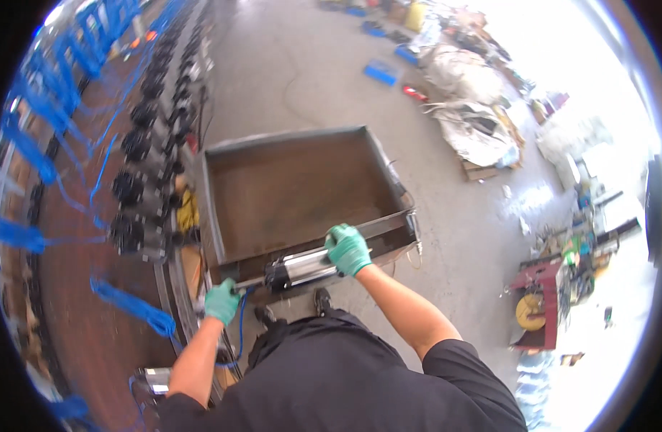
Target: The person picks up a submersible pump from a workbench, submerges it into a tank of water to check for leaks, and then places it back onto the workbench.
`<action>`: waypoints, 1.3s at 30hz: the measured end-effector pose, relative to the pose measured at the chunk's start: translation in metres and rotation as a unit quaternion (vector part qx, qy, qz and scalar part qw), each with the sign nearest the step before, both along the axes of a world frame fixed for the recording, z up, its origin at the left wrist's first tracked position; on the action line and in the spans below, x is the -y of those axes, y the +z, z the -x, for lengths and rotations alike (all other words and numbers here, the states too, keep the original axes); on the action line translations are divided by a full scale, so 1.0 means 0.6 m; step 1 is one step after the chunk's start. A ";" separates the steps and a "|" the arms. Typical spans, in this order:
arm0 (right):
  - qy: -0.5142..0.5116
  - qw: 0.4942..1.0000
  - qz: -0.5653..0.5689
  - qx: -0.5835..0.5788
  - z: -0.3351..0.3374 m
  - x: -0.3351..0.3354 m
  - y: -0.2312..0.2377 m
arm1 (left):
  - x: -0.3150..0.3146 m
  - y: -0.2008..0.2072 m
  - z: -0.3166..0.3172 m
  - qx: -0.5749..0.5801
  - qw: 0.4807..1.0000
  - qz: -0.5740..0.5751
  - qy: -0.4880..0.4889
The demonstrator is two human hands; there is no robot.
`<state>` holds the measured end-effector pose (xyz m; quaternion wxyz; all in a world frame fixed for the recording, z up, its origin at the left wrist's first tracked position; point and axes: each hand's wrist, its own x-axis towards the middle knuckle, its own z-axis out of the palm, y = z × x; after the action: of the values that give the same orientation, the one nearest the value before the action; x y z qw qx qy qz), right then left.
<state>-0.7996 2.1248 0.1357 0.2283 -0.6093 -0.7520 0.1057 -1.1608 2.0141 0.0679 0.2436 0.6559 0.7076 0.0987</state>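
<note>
Holding a silver cylinder [306,267], left grip [221,302] and right grip [349,250] curl closed around its ends; beyond them, a tub [302,189].

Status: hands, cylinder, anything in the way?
Left hand gripping rod; right hand on opposite end. Metal cylinder at tank, near side. Blue cable close by left hand, possibly in the way.

White glare floods the right; edges bend, softly blurred.

grey floor [273,65], shiny at right; white glare [597,79] upper right; maroon stand [553,299] below.
</note>
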 end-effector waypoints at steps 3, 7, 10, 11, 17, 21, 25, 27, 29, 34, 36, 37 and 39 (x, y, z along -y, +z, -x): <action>-0.011 1.000 -0.005 -0.012 -0.004 0.014 -0.003 | -0.011 0.014 -0.011 -0.030 0.999 0.013 -0.013; -0.010 1.000 0.002 0.000 -0.016 0.019 -0.005 | -0.050 0.048 0.008 0.401 0.823 0.374 0.147; -0.009 1.000 0.009 -0.006 -0.006 0.017 -0.008 | -0.036 0.002 0.039 0.525 0.741 0.370 0.196; -0.010 1.000 0.007 -0.009 -0.002 0.016 -0.004 | -0.023 -0.011 0.035 0.533 0.772 0.297 0.175; -0.018 0.999 0.026 -0.022 -0.007 0.012 -0.004 | -0.019 -0.057 0.001 0.132 0.971 -0.191 -0.051; -0.011 0.999 0.040 -0.014 -0.005 0.013 0.002 | -0.026 -0.013 0.003 0.023 0.987 -0.147 -0.068; -0.006 0.999 0.032 -0.021 -0.001 0.011 0.000 | -0.047 -0.002 0.027 0.394 0.835 0.322 0.210; -0.007 0.999 0.041 -0.015 -0.002 0.010 0.004 | -0.052 -0.001 0.020 0.481 0.716 0.388 0.324; 0.000 0.999 0.042 -0.011 -0.002 0.008 0.002 | -0.050 -0.001 0.020 0.521 0.661 0.406 0.356; 0.000 0.999 0.046 -0.014 -0.003 0.011 0.007 | -0.021 -0.032 0.037 0.572 0.768 0.230 0.173; 0.001 0.999 0.044 -0.011 -0.005 0.010 0.002 | -0.017 -0.015 0.024 0.508 0.855 0.101 0.032; 0.001 0.999 0.040 -0.008 -0.006 0.010 -0.001 | -0.021 -0.020 0.027 0.508 0.854 0.102 0.034; 0.017 0.999 0.042 -0.011 -0.004 0.012 0.002 | -0.023 -0.011 0.030 0.445 0.891 0.087 -0.022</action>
<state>-0.7973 2.1176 0.1368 0.2085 -0.6040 -0.7549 0.1478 -1.1786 2.0276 0.0610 0.5908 0.5351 0.5165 0.3127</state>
